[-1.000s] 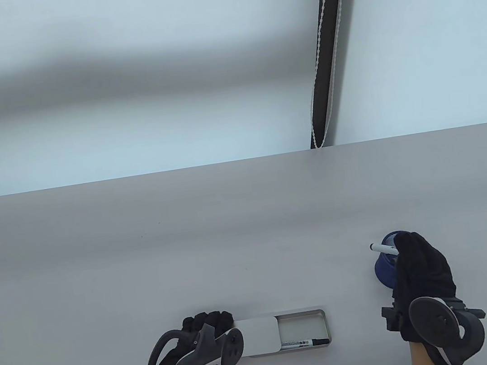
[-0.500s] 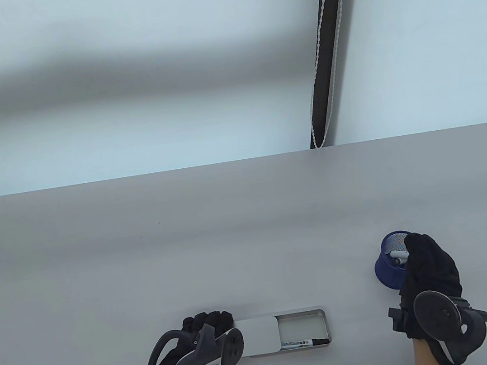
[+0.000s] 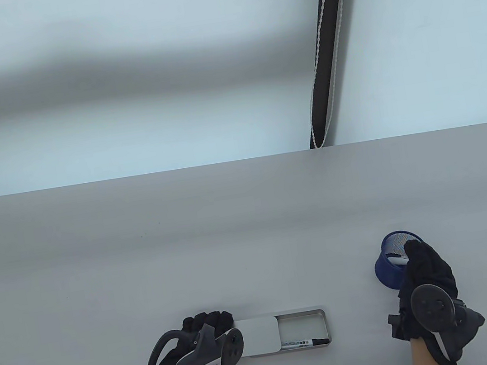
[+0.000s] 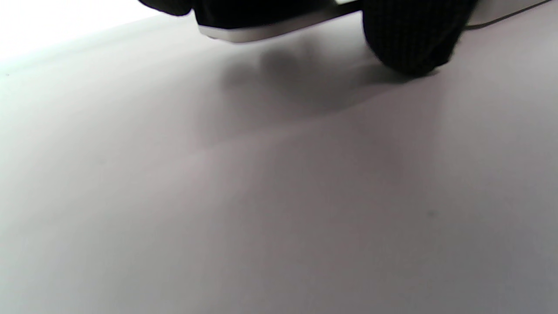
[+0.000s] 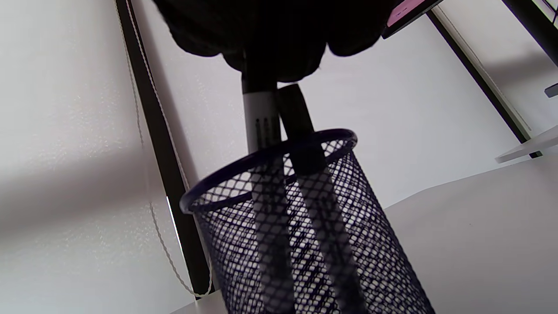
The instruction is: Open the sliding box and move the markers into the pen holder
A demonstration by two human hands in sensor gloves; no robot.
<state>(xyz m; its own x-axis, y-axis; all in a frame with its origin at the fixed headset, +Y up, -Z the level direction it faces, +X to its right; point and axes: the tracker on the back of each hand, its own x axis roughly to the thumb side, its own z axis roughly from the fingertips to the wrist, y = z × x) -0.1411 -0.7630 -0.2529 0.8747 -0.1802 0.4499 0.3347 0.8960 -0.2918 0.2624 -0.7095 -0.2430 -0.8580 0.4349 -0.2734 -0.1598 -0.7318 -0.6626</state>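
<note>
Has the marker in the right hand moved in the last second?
Yes. The marker was held level above the blue pen holder; now it stands inside the holder, with the right hand at its top.

Pale grey table (image 3: 242, 237), matte, far edge straight with rounded corners. Flat metal sliding box (image 3: 288, 332) lies on table near front edge, long side parallel to that edge; lid (image 3: 259, 335) slid left, right part open. One marker (image 3: 305, 343) lies inside open part, along box's near wall, black cap toward right. Blue mesh pen holder (image 3: 389, 268) stands upright on table, well right of box and slightly farther back; two markers (image 5: 301, 131) stand inside it.
</note>
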